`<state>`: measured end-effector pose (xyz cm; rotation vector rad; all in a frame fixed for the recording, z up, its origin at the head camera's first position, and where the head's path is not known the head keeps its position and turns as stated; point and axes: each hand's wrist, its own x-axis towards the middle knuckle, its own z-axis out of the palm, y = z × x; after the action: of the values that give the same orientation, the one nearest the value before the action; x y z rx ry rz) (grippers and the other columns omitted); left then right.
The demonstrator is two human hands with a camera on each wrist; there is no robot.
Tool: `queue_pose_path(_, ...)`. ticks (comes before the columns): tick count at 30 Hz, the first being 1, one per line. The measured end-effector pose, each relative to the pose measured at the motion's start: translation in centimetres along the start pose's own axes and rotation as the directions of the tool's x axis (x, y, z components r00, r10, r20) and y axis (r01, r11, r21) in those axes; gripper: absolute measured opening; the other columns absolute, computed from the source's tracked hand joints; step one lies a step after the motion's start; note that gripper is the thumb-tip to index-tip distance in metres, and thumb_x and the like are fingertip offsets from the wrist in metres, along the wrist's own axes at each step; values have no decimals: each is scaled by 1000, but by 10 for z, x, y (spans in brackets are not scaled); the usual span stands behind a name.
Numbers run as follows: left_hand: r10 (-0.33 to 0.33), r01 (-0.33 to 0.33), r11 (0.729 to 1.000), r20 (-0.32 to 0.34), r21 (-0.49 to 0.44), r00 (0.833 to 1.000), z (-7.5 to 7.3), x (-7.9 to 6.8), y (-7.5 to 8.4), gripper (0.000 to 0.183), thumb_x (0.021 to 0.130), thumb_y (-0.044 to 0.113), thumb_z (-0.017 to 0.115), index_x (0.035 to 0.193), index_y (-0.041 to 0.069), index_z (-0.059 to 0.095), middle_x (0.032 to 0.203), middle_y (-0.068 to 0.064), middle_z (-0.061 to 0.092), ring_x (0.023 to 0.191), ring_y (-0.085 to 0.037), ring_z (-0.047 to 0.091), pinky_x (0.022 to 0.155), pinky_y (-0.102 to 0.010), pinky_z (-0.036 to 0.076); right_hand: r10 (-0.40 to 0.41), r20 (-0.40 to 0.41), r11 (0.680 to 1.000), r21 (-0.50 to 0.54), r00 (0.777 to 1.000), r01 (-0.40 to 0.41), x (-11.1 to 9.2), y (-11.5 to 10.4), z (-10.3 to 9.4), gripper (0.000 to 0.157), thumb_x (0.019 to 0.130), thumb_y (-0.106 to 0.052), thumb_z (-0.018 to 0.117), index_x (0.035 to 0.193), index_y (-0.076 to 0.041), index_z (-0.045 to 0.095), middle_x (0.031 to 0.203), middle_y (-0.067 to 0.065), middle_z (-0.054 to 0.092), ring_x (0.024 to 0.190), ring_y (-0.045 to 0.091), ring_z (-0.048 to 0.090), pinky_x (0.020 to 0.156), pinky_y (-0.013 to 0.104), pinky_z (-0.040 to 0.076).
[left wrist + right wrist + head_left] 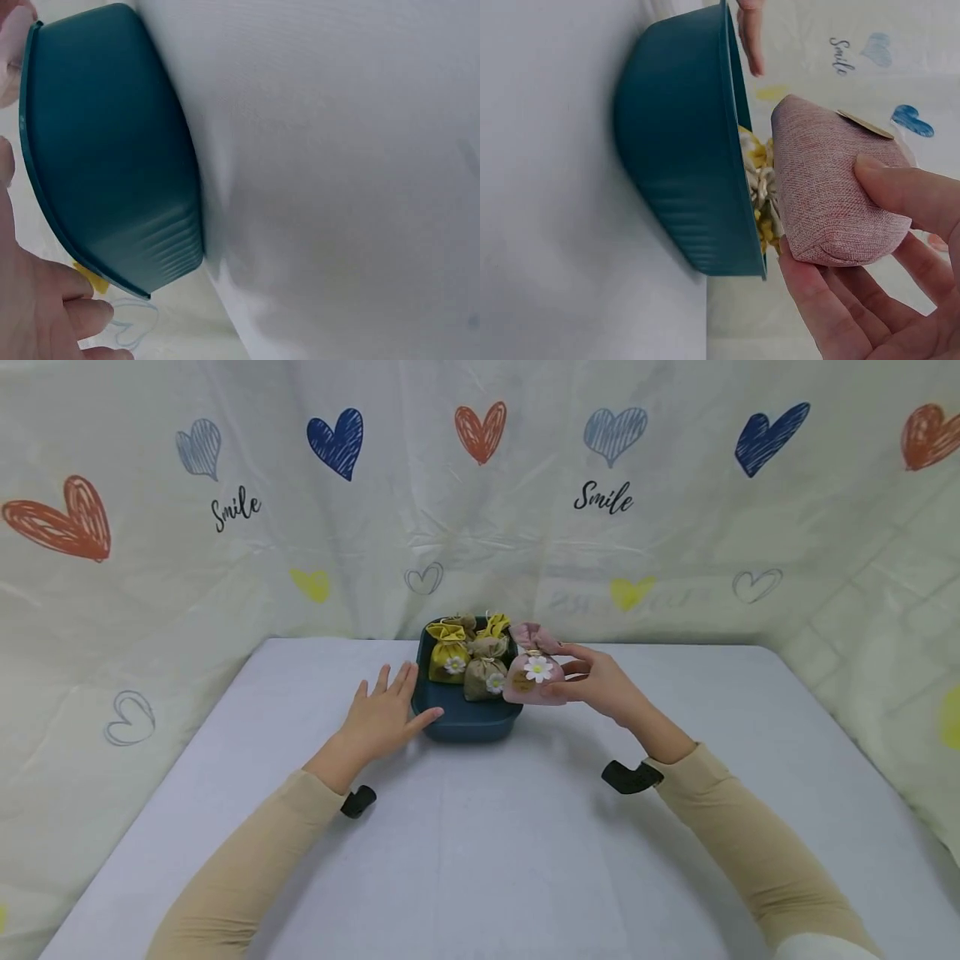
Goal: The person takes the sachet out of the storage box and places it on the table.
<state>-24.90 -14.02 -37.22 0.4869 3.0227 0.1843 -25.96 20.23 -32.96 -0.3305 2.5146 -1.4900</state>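
Note:
Between the thumb and fingers of my right hand (600,683) is a pink cloth sachet (528,681) with a white flower and a gathered top. The sachet is held up at the right rim of a dark teal plastic basin (468,727), overlapping that rim in the head view. Inside the basin's far part sit a yellow sachet (447,662) and a tan sachet (483,678), each with a white flower, and more behind them. My left hand (380,714), fingers spread and straight, lies along the basin's left rim, its thumb over the near left corner.
The basin stands near the back edge of a table with a white cover (465,843). Behind it hangs a pale curtain (525,543) printed with hearts and "Smile". Dark straps (632,777) are worn at both wrists.

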Motion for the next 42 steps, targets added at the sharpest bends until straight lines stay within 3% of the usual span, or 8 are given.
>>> queue_pose_path(10, -33, 33, 999, 3, -17, 999, 6, 7, 1, 102, 98, 75, 39, 165, 5, 5, 171, -13, 9, 155, -42, 4, 119, -65, 10, 27, -38, 999, 43, 999, -26, -15, 9, -20, 79, 94, -17, 76, 161, -7, 35, 137, 25, 58, 123, 28, 57, 85, 24, 53)
queue_pose_path(15, -25, 25, 999, -5, -24, 1000, 7, 7, 1, 102, 99, 74, 40, 165, 5, 5, 171, -13, 11, 155, -42, 4, 119, -65, 9, 36, -54, 999, 21, 998, -35, -20, 14, -31, 79, 94, -20, 77, 161, -9, 36, 136, 23, 58, 122, 26, 56, 85, 22, 52)
queue_pose_path(23, -19, 20, 1000, 7, -13, 1000, 8, 8, 0, 101, 99, 74, 38, 165, 6, 5, 171, -12, 10, 155, -41, 2, 119, -66, 8, 28, -67, 1000, -5, 997, -28, -29, 29, -47, 76, 97, -18, 72, 161, -5, 33, 137, 25, 55, 109, 8, 58, 83, 20, 53)
queue_pose_path(33, -15, 15, 1000, 4, -14, 1000, 9, 6, -1, 99, 100, 74, 37, 165, 6, 8, 171, -13, 12, 155, -42, 4, 119, -66, 9, 25, -110, 999, -27, 994, -28, -36, 45, -63, 77, 98, -20, 72, 161, -4, 32, 145, 25, 50, 115, 8, 56, 83, 17, 51)
queue_pose_path(42, -7, 6, 1000, -5, -19, 1000, 9, 7, -1, 100, 99, 74, 38, 165, 5, 10, 170, -14, 15, 155, -42, 6, 119, -66, 11, -2, -154, 1000, -6, 988, 1, -39, 63, -79, 76, 99, -20, 71, 162, -5, 30, 145, 25, 48, 111, -3, 54, 83, 15, 51)
